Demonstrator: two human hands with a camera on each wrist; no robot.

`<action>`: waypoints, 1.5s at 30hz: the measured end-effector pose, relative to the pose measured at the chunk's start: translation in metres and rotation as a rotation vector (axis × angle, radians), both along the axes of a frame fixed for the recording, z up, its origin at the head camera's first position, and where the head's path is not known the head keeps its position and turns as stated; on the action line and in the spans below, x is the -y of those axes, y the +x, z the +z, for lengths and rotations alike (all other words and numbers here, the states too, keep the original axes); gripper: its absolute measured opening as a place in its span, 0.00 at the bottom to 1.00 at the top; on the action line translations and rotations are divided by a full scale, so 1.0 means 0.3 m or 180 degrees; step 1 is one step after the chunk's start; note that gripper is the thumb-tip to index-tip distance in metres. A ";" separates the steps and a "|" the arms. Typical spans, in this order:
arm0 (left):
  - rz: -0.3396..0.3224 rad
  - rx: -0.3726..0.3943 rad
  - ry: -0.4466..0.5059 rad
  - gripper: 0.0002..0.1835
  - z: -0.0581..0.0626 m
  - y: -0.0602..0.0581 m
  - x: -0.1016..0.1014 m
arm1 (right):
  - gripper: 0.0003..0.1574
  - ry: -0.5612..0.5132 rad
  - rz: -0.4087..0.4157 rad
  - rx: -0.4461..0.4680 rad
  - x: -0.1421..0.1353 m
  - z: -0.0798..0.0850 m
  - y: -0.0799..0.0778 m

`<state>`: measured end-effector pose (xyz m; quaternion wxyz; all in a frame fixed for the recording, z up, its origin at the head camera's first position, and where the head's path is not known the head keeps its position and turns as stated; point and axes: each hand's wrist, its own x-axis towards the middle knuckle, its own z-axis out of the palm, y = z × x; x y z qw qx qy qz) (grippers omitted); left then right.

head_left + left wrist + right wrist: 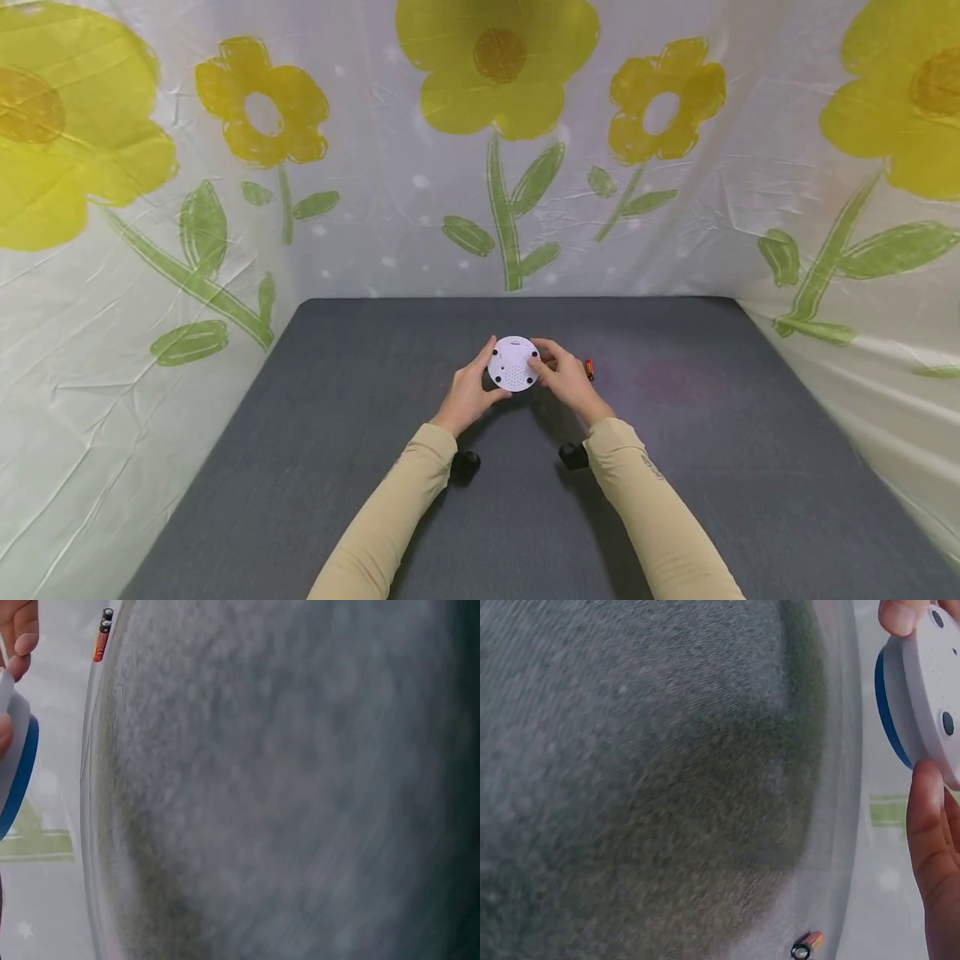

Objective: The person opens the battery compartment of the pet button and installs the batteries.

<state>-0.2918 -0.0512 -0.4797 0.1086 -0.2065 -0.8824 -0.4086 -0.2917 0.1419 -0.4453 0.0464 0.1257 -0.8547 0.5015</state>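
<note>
Both hands hold up a round white device (514, 364) above the table, its face with small dark feet and a patch of tiny holes toward the head camera. My left hand (468, 393) grips the left edge, fingers at the upper rim and thumb low. On the right side, my right hand (564, 379) pinches it, thumb on the face close to a dark foot. From the right wrist, the device (930, 712) shows a grey side and a blue far rim. Its underside in the head view is hidden.
Just right of the right hand, batteries (589, 369) with orange and black casings lie on the dark grey table (337, 500). Dark wrist-worn pieces (573, 456) hang below the sleeves. A flower-printed white curtain (360, 217) stands behind the table and along both sides.
</note>
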 end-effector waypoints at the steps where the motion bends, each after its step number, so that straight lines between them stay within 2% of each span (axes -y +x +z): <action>1: -0.0020 0.0049 0.0054 0.52 -0.001 0.001 0.000 | 0.26 -0.0017 0.0048 0.0006 -0.002 -0.002 0.001; 12: -0.0387 0.0597 0.0685 0.50 -0.037 0.000 0.005 | 0.28 -0.0093 0.0235 0.0101 -0.018 -0.050 0.000; 16: -0.0430 0.0674 0.0779 0.51 -0.057 -0.004 0.002 | 0.27 -0.0143 0.0241 0.0098 -0.016 -0.065 0.005; 23: -0.0400 0.0873 0.0730 0.53 -0.077 0.001 0.002 | 0.27 0.0062 0.0136 0.0145 -0.010 -0.080 0.011; 27: -0.0413 0.0884 0.0732 0.53 -0.087 0.002 0.001 | 0.27 0.0057 0.0124 0.0177 -0.008 -0.085 0.017; 32: -0.0444 0.0864 0.0770 0.53 -0.097 -0.002 0.003 | 0.28 0.0148 0.0087 -0.0006 -0.002 -0.085 0.021; 37: -0.0504 0.0899 0.0807 0.52 -0.105 -0.005 0.007 | 0.28 0.0033 0.0122 -0.0016 0.008 -0.090 0.014; 45: -0.0557 0.0896 0.0852 0.52 -0.104 -0.004 0.012 | 0.21 0.0166 0.0135 -0.0035 0.021 -0.080 0.010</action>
